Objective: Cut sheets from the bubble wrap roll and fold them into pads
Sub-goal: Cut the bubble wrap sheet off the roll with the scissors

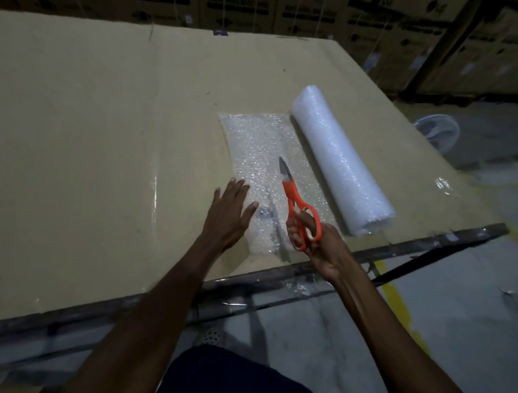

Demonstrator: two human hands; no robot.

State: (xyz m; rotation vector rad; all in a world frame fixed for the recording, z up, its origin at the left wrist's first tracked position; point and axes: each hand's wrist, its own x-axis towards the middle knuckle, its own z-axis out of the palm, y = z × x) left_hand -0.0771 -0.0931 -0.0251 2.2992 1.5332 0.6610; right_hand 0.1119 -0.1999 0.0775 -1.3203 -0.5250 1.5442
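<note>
A white bubble wrap roll (340, 160) lies on the cardboard-covered table (86, 138), right of centre. An unrolled length of bubble wrap sheet (258, 143) stretches flat to its left. My left hand (230, 214) rests palm down, fingers spread, on the sheet's near left edge. My right hand (311, 238) grips the orange-handled scissors (295, 199) by the loops. The blades point away from me over the sheet, close together. A cut line seems to run through the sheet beside the scissors, near the table's front edge.
The table's dark front edge (255, 282) runs just below my hands. Stacked cardboard boxes (362, 16) stand behind the table. A round white object (439, 129) lies on the floor to the right, and a yellow floor line (397, 300) runs near my right forearm.
</note>
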